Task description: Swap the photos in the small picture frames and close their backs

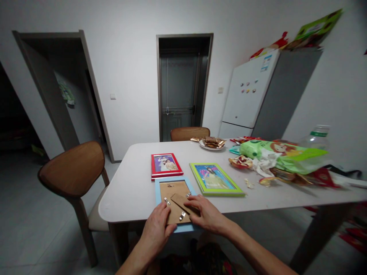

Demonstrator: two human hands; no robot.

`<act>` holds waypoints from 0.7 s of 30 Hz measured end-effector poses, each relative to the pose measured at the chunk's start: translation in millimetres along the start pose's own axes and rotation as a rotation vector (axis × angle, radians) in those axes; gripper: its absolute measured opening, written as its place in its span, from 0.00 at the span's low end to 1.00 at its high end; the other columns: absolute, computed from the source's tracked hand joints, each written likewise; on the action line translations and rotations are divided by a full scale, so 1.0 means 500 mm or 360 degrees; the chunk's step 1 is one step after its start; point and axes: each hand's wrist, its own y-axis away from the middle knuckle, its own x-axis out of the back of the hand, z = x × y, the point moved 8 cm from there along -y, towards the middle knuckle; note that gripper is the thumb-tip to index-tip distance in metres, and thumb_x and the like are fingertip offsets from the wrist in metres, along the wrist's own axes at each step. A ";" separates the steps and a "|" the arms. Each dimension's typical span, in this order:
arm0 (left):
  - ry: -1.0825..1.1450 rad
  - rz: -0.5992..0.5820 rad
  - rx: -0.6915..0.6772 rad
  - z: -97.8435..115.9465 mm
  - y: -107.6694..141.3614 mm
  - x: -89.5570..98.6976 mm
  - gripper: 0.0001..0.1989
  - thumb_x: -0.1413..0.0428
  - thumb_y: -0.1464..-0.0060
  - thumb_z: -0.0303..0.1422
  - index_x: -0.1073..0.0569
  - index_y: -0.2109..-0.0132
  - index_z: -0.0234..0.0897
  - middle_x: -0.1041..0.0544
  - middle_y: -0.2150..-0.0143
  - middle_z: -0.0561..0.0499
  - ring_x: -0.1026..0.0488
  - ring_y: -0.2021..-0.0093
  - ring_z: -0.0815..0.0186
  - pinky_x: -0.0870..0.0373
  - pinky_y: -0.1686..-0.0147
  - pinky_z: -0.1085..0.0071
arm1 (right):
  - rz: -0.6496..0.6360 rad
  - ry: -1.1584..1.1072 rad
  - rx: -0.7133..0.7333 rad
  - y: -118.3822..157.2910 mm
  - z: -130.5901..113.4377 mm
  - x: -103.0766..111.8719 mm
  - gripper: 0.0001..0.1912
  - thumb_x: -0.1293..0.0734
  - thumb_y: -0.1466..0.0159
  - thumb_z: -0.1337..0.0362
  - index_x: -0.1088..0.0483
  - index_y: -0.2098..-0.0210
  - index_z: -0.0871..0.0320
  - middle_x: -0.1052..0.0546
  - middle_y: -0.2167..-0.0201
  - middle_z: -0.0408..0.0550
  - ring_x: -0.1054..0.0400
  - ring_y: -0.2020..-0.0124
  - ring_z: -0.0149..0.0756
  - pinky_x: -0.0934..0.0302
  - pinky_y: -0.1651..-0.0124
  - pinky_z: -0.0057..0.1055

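A light-blue picture frame (158, 191) lies face down at the table's near edge, its brown backing board (173, 218) and small metal clips showing. My left hand (157, 226) grips the frame's lower left side, thumb over the near edge and fingers on the backing. With curled fingers, my right hand (205, 214) holds the cardboard stand flap (180, 200) on the back, over the right part of the frame. Just beyond sits a red picture frame (166, 173) with a photo facing up. To its right is a lime-green picture frame (219, 182), also photo up.
On the white table (129, 183), a plate (210, 147) holds wrapped snacks. At right are a green plastic bag (286, 154), a piece of opened fruit (241, 162), crumpled tissue (265, 165) and a clear bottle (317, 139). Wooden chairs stand at left (73, 168) and behind.
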 end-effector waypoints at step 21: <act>0.0054 -0.0088 -0.0077 0.007 0.010 0.000 0.15 0.40 0.62 0.37 0.32 0.65 0.36 0.32 0.50 0.44 0.38 0.49 0.58 0.43 0.50 0.60 | 0.0118 0.0477 -0.0331 -0.057 0.098 -0.023 0.12 0.43 0.43 0.67 0.27 0.69 0.58 0.33 0.70 0.50 0.41 0.64 0.35 0.49 0.60 0.28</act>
